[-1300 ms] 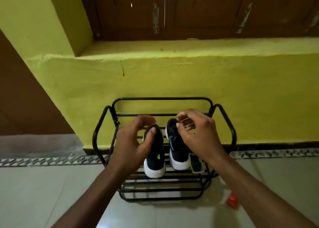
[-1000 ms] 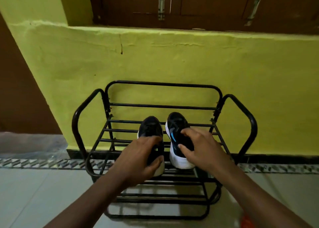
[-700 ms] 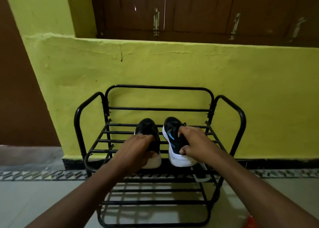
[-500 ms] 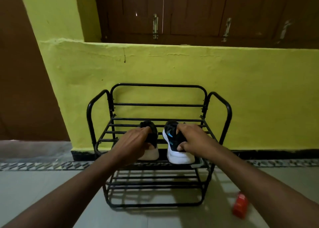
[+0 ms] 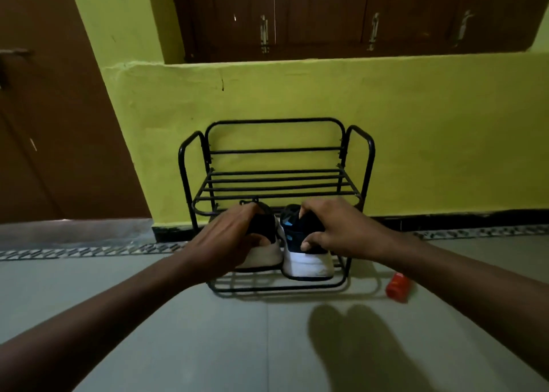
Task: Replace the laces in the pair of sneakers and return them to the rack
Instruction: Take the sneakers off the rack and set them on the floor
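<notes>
Two black sneakers with white soles stand heels toward me, in front of the black metal rack [image 5: 276,180], below its upper shelf. My left hand [image 5: 228,237] grips the heel collar of the left sneaker [image 5: 264,255]. The right sneaker [image 5: 306,265], with blue marks on its side, is gripped at its collar by my right hand [image 5: 332,228], thumb on the inner side. A lace loop shows above the left sneaker. The toes are hidden by my hands.
The rack stands against a yellow-green low wall [image 5: 416,130] with dark wooden cabinet doors [image 5: 326,14] above. A small red object [image 5: 398,284] lies on the grey tiled floor right of the rack. A brown door [image 5: 44,124] is at the left.
Both hands have pulled the sneakers off the rack's upper shelf, down and toward me, to the level of its lower tier. The camera has drawn back from the rack.
</notes>
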`<state>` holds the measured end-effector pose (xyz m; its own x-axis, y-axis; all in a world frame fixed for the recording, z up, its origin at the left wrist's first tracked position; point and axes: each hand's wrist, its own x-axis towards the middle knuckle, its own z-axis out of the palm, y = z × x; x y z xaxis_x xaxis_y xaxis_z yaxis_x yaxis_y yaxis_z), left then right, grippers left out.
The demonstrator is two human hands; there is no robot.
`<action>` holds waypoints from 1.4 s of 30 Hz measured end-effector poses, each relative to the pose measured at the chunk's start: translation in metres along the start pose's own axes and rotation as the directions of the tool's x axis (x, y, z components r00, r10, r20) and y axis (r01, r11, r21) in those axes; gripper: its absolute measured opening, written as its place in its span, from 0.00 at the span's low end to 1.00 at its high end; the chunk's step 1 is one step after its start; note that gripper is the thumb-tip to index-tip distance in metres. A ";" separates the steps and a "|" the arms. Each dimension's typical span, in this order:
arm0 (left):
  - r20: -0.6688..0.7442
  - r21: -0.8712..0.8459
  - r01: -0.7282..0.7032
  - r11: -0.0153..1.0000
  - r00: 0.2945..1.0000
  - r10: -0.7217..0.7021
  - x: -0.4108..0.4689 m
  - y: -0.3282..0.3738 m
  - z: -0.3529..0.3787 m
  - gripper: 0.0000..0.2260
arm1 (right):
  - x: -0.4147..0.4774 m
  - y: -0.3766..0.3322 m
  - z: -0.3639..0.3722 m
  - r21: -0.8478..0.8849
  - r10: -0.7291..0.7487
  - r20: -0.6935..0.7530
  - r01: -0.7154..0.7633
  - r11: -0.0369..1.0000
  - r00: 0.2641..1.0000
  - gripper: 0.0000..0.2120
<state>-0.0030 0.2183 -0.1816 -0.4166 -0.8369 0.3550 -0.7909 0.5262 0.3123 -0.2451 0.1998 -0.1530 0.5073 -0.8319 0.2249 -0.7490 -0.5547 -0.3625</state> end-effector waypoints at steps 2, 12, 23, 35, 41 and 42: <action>-0.038 0.003 -0.043 0.999 0.998 0.043 -0.018 0.006 0.013 0.16 | -0.016 0.003 0.014 0.014 -0.017 0.001 0.017 1.000 1.000 0.20; 0.030 0.013 -0.093 0.996 0.995 0.093 -0.067 -0.016 0.110 0.14 | -0.053 0.038 0.115 0.060 -0.022 0.062 0.018 0.998 0.998 0.18; 0.114 0.051 -0.070 0.996 0.991 0.063 -0.089 -0.070 0.229 0.18 | -0.057 0.101 0.256 -0.053 0.051 0.093 -0.046 0.998 0.994 0.16; 0.184 0.101 -0.068 0.993 0.982 0.048 -0.105 -0.109 0.316 0.16 | -0.087 0.140 0.356 -0.147 -0.037 0.043 0.043 0.988 0.998 0.23; 0.239 0.180 -0.119 0.976 0.968 0.074 -0.116 -0.106 0.317 0.15 | -0.096 0.145 0.360 -0.102 -0.019 -0.017 0.017 0.995 1.000 0.19; 0.252 0.179 -0.113 0.977 0.965 0.065 -0.117 -0.107 0.316 0.15 | -0.096 0.145 0.358 -0.088 -0.023 -0.028 0.021 0.996 0.999 0.17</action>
<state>-0.0110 0.2123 -0.5352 -0.5666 -0.8119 0.1407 -0.8065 0.5814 0.1072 -0.2495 0.2050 -0.5510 0.5123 -0.8190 0.2584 -0.7729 -0.5708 -0.2769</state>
